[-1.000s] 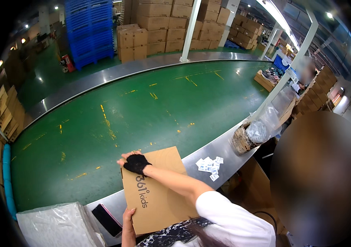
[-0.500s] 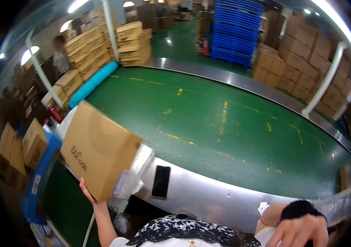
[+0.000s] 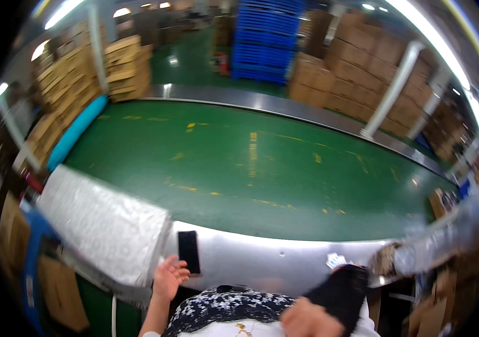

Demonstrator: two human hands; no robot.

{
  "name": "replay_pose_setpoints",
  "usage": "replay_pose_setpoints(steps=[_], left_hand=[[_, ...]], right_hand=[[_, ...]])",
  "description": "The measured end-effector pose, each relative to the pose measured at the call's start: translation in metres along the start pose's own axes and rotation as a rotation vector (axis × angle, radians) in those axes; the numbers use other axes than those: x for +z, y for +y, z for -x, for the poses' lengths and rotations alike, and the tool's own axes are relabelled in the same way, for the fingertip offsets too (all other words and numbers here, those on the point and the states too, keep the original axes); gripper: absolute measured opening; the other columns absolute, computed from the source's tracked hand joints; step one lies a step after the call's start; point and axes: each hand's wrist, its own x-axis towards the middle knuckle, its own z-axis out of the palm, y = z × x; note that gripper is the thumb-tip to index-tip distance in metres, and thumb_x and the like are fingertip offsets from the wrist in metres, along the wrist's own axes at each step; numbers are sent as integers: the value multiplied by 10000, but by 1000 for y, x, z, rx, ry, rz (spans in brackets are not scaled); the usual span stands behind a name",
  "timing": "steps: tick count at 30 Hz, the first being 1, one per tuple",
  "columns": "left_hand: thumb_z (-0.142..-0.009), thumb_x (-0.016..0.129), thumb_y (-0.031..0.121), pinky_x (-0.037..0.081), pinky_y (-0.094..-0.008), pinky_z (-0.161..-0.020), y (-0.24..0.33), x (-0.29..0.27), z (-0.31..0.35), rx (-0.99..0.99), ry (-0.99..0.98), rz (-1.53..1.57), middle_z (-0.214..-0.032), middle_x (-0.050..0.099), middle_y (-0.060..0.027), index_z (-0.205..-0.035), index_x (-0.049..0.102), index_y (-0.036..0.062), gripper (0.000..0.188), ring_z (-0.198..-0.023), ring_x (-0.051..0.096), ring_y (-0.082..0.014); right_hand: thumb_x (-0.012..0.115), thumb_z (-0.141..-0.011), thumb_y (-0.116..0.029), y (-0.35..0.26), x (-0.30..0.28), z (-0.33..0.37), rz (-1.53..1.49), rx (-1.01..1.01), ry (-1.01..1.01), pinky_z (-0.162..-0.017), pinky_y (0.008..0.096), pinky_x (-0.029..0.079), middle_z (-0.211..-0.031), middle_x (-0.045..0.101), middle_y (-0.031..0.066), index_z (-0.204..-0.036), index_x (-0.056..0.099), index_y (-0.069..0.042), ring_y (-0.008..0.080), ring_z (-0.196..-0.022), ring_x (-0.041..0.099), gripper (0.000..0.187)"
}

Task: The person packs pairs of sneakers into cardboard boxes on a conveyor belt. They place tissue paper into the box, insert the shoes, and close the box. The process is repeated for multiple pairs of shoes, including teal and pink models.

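Note:
My left hand (image 3: pixel 171 277) is open, fingers spread and holding nothing. It is beside a black phone (image 3: pixel 189 251) lying on the metal table edge (image 3: pixel 262 261). Just left of it is a stack of silvery plastic packaging (image 3: pixel 105 224). A brown cardboard box (image 3: pixel 62 295) lies lower left, over a dark green surface. My right hand (image 3: pixel 311 320) is low in front of my body, smeared by motion, so I cannot make out its fingers. Black fabric (image 3: pixel 341 295) shows at its wrist. A small white label-like piece (image 3: pixel 336 260) lies beyond it on the metal.
A wide green conveyor belt (image 3: pixel 222 163) curves ahead, with a metal rail (image 3: pixel 239 101) beyond. A turquoise roll (image 3: pixel 76 132) lies along its left end. Blurred clear plastic (image 3: pixel 447 238) is at right. Blue pallets (image 3: pixel 267 42) and stacked cartons (image 3: pixel 363 73) stand behind.
My left hand has let go of the cardboard box, which now lies lower left. The silvery packaging is uncovered. My right hand has moved left, and the view has swung right.

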Motion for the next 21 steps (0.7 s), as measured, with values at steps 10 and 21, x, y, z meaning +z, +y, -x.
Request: replay_pose_setpoints(steps=[10, 21], left_hand=[[-801, 574, 119, 427, -222, -706, -12, 18, 32, -317, -645, -998, -854, 587, -72, -1022, 567, -7, 254, -764, 551, -135], [-756, 600, 79, 422, -296, -748, 3, 58, 43, -300, -667, -1232, -967, 541, -128, -1051, 539, 4, 311, -854, 523, -240]], right_hand=[[549, -778, -240, 168, 179, 256, -327, 1459, 485, -615, 298, 441, -725, 617, 68, -783, 592, -40, 144, -637, 556, 205], [519, -754, -191, 136, 408, 249, -352, 2024, 938, -640, 343, 443, -760, 593, 129, -809, 588, -50, 227, -695, 567, 166]])
